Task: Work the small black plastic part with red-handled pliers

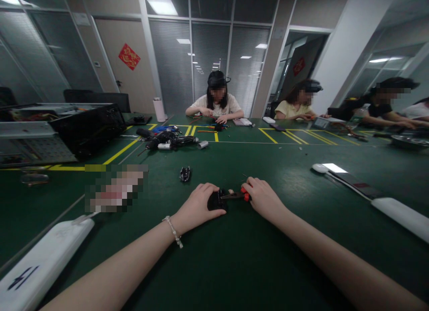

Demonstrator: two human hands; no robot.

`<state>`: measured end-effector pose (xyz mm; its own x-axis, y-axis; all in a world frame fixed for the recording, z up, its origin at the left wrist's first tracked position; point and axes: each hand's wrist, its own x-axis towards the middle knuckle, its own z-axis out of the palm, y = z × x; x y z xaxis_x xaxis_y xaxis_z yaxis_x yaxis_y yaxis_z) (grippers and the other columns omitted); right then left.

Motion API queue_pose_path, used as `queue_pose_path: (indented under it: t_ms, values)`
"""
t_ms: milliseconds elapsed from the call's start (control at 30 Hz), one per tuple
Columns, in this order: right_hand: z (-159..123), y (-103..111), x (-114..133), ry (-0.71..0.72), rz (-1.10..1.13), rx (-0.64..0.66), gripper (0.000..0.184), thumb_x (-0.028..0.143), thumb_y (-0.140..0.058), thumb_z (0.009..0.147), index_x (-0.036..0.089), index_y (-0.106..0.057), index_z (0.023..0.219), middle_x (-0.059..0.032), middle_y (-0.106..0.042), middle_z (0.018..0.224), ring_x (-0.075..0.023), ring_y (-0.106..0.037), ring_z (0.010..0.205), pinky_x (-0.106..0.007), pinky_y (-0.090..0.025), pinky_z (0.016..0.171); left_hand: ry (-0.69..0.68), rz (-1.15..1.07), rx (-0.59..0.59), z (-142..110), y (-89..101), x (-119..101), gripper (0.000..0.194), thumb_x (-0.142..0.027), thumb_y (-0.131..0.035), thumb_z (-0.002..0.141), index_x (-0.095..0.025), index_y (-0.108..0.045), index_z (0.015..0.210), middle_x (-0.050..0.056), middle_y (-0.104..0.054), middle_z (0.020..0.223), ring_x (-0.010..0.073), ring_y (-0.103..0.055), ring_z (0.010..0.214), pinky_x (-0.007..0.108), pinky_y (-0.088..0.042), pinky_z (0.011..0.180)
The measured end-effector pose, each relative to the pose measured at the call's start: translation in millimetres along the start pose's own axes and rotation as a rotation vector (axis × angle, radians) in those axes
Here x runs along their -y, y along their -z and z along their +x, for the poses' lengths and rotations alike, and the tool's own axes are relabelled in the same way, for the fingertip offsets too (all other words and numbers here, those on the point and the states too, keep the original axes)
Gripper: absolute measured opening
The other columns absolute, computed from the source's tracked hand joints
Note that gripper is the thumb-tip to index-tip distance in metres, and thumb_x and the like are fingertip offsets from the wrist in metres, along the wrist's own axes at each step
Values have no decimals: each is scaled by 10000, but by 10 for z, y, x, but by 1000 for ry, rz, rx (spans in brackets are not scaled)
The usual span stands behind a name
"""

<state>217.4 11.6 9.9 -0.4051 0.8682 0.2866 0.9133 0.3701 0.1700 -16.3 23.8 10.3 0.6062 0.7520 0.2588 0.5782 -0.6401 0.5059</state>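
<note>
While both of my forearms stretch out over the green table [234,266], my left hand [197,206] is cupped down over one small black part [216,200], fingers curled around it and pressing it to the cloth. Right beside it, my right hand [263,197] is closed on one tool with red grips [241,195], whose dark tip reaches to the black part. That part sits on the table between my two hands, close to me and near the middle. One bracelet [174,233] hangs on my left wrist. A second small black piece [185,173] lies alone just beyond my left hand, apart from it. Further off a heap of dark tools [167,140] rests by the yellow lines. Two white blocks lie near me, one at the left [43,262] and one at the right [402,215]. Four people sit at the far side
</note>
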Motion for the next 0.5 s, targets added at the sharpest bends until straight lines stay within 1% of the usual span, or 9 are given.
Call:
queue_pose_path:
  t_ms: [200,400,500]
  values:
    - [-4,-25,-7,-2,-6,-4,341,43,-491,659,152,-566,974,-102,-532,996,-205,-489,870,-336,-378,758,-13,-2,-5,-4,-1,3,530,-498,-618,674,-214,-477,1098,56,-505,1098,245,-452,1030,388,-390,855]
    - [-3,-5,8,-25,-25,15,348,45,-495,662,148,-568,987,-105,-534,997,-204,-494,868,-339,-377,759,-2,-36,-11,-7,1,0,509,-481,-626,673,-204,-490,1077,64,-491,1105,239,-464,1030,381,-395,869]
    - [-3,-1,7,-32,-37,19,341,57,-502,661,152,-570,981,-109,-534,996,-211,-494,871,-336,-379,746,1,-43,-39,-4,-14,12,496,-455,-642,667,-199,-494,1065,58,-492,1089,227,-474,1021,367,-393,884]
